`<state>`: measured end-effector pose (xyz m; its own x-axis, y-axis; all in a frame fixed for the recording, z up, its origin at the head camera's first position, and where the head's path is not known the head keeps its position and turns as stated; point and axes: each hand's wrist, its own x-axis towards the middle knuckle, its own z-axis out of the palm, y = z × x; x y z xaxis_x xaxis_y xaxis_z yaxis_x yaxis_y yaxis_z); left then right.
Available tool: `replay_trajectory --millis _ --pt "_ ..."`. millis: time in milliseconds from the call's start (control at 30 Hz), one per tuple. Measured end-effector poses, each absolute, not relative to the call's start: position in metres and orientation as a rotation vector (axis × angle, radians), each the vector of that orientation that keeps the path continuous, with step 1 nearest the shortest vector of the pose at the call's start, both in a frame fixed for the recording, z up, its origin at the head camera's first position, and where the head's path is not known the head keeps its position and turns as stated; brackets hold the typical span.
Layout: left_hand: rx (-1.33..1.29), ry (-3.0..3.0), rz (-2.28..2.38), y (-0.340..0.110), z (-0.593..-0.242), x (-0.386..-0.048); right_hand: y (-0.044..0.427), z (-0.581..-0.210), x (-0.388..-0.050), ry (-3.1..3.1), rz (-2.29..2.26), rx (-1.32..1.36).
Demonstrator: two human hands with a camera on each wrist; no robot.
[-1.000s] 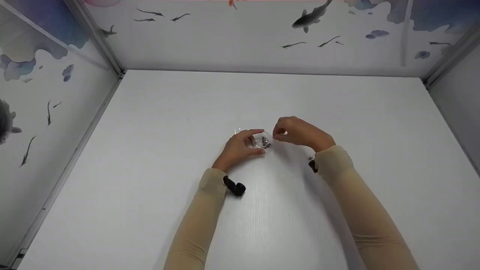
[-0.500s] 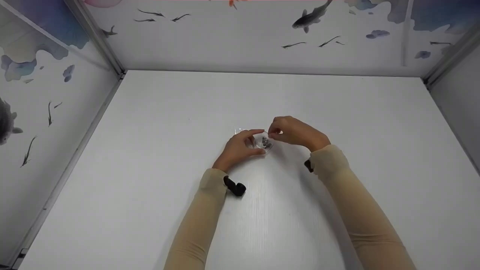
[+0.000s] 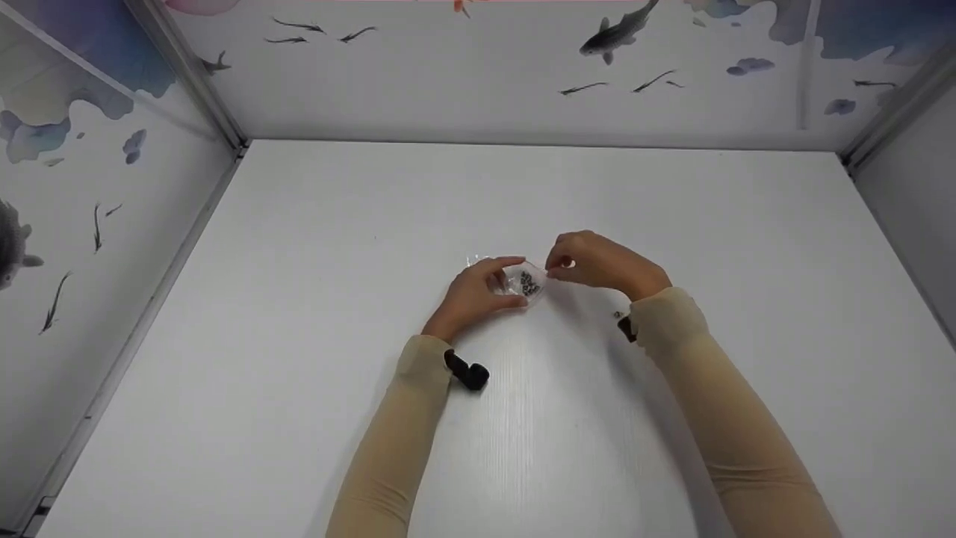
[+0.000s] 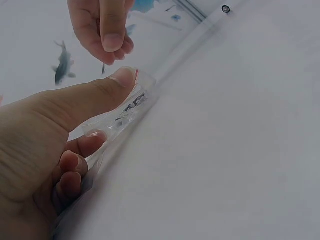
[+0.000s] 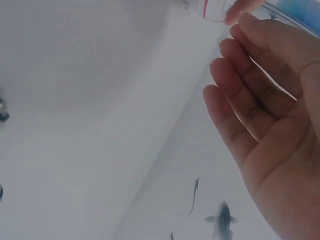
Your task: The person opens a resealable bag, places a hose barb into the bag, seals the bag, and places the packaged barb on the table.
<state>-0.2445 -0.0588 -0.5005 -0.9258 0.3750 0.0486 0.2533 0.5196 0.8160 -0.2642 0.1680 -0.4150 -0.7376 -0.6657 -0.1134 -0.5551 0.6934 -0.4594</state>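
Observation:
A small clear plastic zip bag (image 3: 515,281) with a red line at its mouth stands near the table's middle. Several tiny dark metal pieces (image 3: 529,284) lie inside it. My left hand (image 3: 472,294) holds the bag, thumb on the near side and fingers on the far side. In the left wrist view the thumb presses close to the bag's rim (image 4: 145,82). My right hand (image 3: 597,261) is at the bag's right edge, fingers bent and thumb near the index finger. Whether its fingertips pinch anything is too small to see.
One small round metal piece (image 4: 226,9) lies on the white table, also visible near the right cuff as a tiny part (image 3: 618,314). Dark small objects (image 5: 3,111) show at the right wrist view's left edge. Printed panels (image 3: 478,75) with fish enclose the table.
My right hand went left over the bag's mouth, then came back right to its edge. The bag's mouth looks more pointed on the right now. My left hand stays in place.

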Motion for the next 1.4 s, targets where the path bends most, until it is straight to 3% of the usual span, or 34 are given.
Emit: replay_trajectory --millis 1400 --pt "0.555 2.613 1.392 -0.061 -0.503 -0.244 0.267 -0.421 -0.242 2.523 -0.527 -0.553"
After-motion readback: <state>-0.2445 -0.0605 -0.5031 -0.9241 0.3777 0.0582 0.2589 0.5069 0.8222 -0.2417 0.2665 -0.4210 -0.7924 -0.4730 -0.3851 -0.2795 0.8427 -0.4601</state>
